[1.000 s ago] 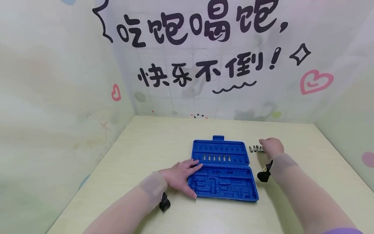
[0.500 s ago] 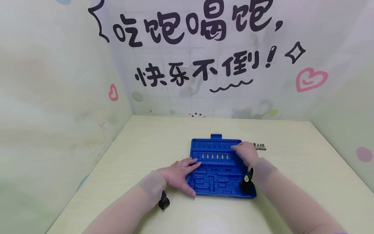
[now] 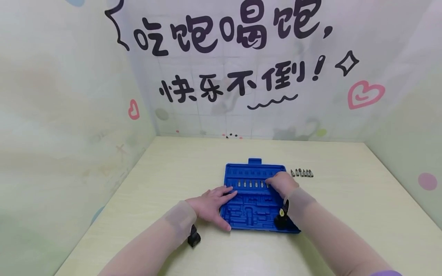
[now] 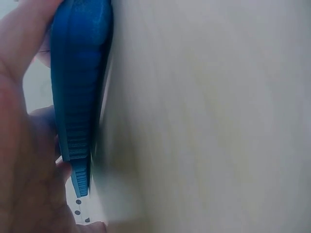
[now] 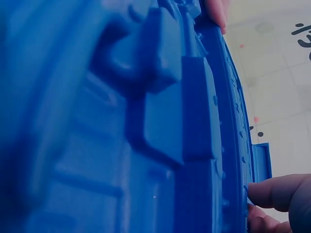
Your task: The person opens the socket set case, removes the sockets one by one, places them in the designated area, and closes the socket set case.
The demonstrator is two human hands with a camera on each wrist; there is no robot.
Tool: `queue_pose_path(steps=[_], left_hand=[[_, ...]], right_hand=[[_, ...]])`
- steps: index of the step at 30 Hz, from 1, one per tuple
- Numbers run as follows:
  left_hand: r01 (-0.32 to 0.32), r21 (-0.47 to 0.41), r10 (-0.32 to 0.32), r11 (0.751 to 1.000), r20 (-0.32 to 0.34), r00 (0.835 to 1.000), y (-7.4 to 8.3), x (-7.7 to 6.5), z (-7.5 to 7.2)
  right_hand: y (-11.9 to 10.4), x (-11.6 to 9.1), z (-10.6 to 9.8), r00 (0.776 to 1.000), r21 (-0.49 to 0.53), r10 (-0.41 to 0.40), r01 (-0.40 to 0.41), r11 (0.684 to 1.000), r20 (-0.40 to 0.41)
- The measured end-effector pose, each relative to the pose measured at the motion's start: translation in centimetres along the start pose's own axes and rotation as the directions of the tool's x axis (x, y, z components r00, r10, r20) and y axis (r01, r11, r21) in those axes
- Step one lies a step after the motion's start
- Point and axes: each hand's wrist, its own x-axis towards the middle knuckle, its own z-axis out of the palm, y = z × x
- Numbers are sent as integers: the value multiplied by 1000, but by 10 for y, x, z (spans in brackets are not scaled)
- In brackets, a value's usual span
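A blue bit case [image 3: 255, 226] lies opened out flat on the table, its lid part toward the back wall. Several metal screwdriver bits [image 3: 250, 184] stand in a row in the lid part. My left hand [image 3: 211, 209], fingers spread, rests along the case's left edge; the left wrist view shows the case's side [image 4: 80, 97] beside that hand. With thumb and forefinger together, my right hand [image 3: 284, 184] pinches at the rightmost bit [image 3: 267, 184] of the row, partly covering it. In the right wrist view the right fingertips [image 5: 260, 191] reach the far part of the case; the bit is hidden there.
More loose bits [image 3: 302, 173] lie in a row on the table [image 3: 179, 168], right of the case. A latch tab [image 3: 254, 161] sticks out from the case's back edge. Printed walls [image 3: 221, 126] enclose the table at the back and sides.
My right hand has moved left from the loose bits, over the lid part, to the right end of the bit row. The left hand has stayed on the case.
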Motion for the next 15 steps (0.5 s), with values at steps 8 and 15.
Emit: queue_pose_path(steps=[8,15], left_hand=[[3,12,-3,1000,-7,1000,-1,2,-5],[10,41,-10,999,-1,1000,-1,8,-8]], right_hand=[[-3,7,1,1000,-6,18,-17,1000,18],[-9,7,-1,1000,-81,7,-8,997,-12]])
